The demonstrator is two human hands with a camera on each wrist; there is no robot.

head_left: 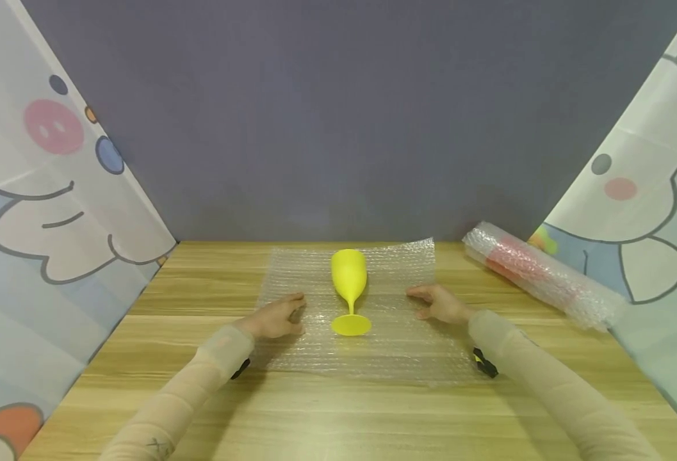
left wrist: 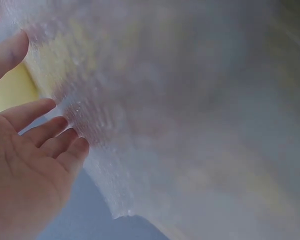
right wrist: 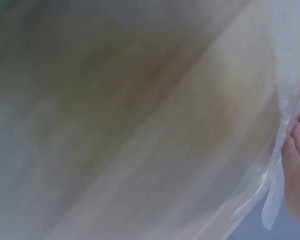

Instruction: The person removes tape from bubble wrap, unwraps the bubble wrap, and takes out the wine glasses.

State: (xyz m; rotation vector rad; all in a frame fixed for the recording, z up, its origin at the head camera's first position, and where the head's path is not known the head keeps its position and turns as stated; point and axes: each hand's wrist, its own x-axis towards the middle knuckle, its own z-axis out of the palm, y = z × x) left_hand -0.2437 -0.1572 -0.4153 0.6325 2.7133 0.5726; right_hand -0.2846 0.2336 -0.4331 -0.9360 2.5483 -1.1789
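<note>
A yellow goblet [head_left: 349,272] lies on its side on a sheet of bubble wrap [head_left: 315,358], its foot towards me and its bowl pointing away. To the left of it, my left hand [head_left: 277,318] is held over the wrap with fingers extended. The left wrist view shows that hand [left wrist: 32,145] with thumb and fingers apart, gripping nothing. On the goblet's other side my right hand [head_left: 442,303] reaches inward near the sheet's right edge, fingers loosely extended. Only part of the right hand [right wrist: 297,165] shows in the right wrist view, beside the wrap's edge; contact is unclear.
A roll of bubble wrap [head_left: 546,275] with something red inside lies at the right back of the wooden table [head_left: 338,422]. A dark grey panel [head_left: 338,121] stands behind. Cartoon-printed sheets [head_left: 102,211] flank both sides.
</note>
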